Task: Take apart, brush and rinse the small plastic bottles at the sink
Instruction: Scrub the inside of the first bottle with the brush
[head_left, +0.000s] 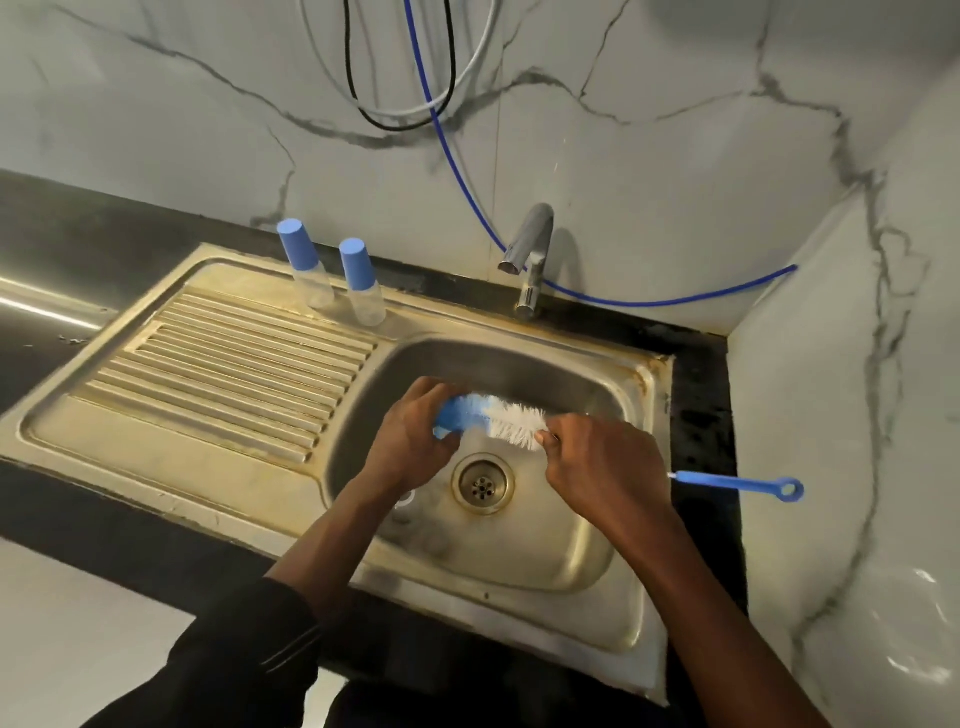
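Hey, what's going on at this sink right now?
A person is scrubbing over the sink. The left hand holds a small blue piece, likely a bottle cap, while the right hand grips a brush and works its white bristles against it. Two capped bottles stand on the drainboard, untouched. No water shows at the tap.

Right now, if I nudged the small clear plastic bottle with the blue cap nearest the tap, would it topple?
Probably. The clear blue-capped bottle is tall and narrow and looks empty, so it is likely light and tippy. Its round body would probably roll on the steel drainboard.
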